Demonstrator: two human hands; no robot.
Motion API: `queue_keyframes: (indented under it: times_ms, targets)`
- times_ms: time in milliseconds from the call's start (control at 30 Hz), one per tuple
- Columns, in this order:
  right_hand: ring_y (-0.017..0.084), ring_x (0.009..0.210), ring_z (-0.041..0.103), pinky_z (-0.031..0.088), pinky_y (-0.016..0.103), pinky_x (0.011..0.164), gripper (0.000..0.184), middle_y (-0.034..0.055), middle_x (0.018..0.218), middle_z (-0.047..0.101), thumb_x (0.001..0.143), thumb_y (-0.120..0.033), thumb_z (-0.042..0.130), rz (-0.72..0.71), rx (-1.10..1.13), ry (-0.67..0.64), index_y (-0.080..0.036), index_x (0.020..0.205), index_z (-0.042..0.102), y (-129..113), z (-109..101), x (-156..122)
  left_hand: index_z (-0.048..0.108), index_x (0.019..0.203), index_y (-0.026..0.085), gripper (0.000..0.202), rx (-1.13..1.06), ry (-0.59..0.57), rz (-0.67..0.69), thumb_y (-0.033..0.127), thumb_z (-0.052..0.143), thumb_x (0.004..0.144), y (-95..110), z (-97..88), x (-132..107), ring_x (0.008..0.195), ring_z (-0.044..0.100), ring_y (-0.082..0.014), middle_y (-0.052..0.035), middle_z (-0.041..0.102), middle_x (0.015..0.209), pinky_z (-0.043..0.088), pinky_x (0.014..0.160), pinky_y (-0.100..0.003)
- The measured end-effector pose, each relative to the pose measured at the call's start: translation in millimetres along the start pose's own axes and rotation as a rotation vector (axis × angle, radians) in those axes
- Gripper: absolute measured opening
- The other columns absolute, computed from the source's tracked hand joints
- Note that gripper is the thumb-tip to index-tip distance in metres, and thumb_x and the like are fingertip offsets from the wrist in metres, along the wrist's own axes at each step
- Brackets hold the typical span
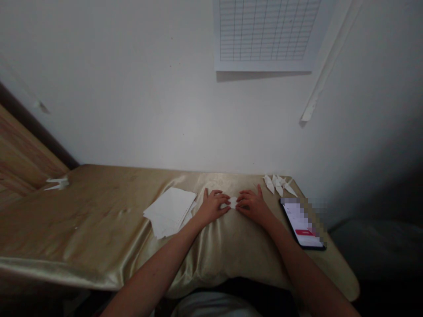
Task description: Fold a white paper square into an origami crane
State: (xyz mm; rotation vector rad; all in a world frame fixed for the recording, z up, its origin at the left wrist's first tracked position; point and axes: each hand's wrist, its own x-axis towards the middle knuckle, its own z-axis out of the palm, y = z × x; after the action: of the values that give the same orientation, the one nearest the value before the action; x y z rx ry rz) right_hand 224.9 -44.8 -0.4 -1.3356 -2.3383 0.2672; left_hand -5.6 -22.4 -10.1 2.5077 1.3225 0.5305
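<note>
Gold, shiny cloth (99,207) covers the table (244,259), and a person works at its near edge with both forearms reaching in over it. The small white paper (233,202) lies between the two hands, roughly midway from the near edge to the back edge. The left hand (216,205) appears to pinch its left end, thumb and fingertips drawn in; the right hand (251,205) does likewise at the other end, probably so that the piece stays steady and taut. The exact finger contact is too small to tell.

Just beside the left hand, a loose stack of paper (172,209) sits with its sheets askew, likely kept there for easy reach. Folded paper shapes (277,184) lie grouped by the back right corner, seemingly set aside from the working spot. A phone (302,224) rests face up near the right edge, screen lit, perhaps angled for viewing; part of its display is blurred.
</note>
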Motion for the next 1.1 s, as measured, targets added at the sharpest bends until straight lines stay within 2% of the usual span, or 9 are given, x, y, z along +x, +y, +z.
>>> queue_keyframes:
  times_ms: [167, 333, 633, 933, 1100]
  targets:
    - [0.024, 0.120, 0.059, -0.007, 0.068, 0.121, 0.021, 0.0033, 0.109, 0.072, 0.096, -0.028, 0.056, 0.018, -0.048, 0.012, -0.028, 0.095, 0.077, 1, 5, 2, 0.077, 0.103, 0.031, 0.013, 0.006, 0.001, 0.003, 0.038, 0.068, 0.095, 3, 0.8, 1, 0.136, 0.048, -0.0282, -0.0012, 0.072, 0.130, 0.003, 0.120, -0.070]
    - [0.025, 0.123, 0.056, -0.003, 0.069, 0.121, 0.019, 0.0072, 0.114, 0.070, 0.098, -0.028, 0.055, 0.057, -0.115, 0.025, -0.024, 0.097, 0.074, -2, 11, 4, 0.076, 0.098, 0.031, 0.010, -0.020, 0.037, -0.005, 0.035, 0.067, 0.096, 8, 3.5, 1, 0.129, 0.052, -0.0262, -0.0007, 0.072, 0.125, 0.003, 0.119, -0.071]
    - [0.026, 0.126, 0.053, -0.005, 0.070, 0.120, 0.012, 0.0025, 0.110, 0.072, 0.092, -0.031, 0.064, 0.098, -0.044, 0.024, -0.029, 0.091, 0.076, 8, 7, 1, 0.076, 0.093, 0.030, 0.011, -0.075, 0.015, -0.142, 0.034, 0.067, 0.095, 14, 1.4, 7, 0.125, 0.054, -0.0278, -0.0011, 0.073, 0.121, 0.009, 0.117, -0.076]
    - [0.029, 0.120, 0.051, 0.020, 0.064, 0.114, 0.015, 0.0058, 0.104, 0.067, 0.091, -0.038, 0.066, 0.323, -0.033, 0.004, -0.028, 0.091, 0.077, 6, 13, 6, 0.076, 0.089, 0.029, 0.009, -0.111, 0.035, -0.168, 0.032, 0.069, 0.092, 14, 3.0, 8, 0.125, 0.055, -0.0282, -0.0005, 0.074, 0.120, 0.009, 0.116, -0.076]
    - [0.030, 0.118, 0.049, 0.025, 0.060, 0.110, 0.019, 0.0062, 0.106, 0.066, 0.094, -0.041, 0.062, 0.374, -0.050, -0.031, -0.029, 0.097, 0.076, 3, 14, 6, 0.073, 0.095, 0.029, 0.006, -0.105, 0.056, -0.186, 0.033, 0.070, 0.091, 11, 8.1, 8, 0.125, 0.055, -0.0274, 0.0004, 0.073, 0.119, 0.008, 0.118, -0.073]
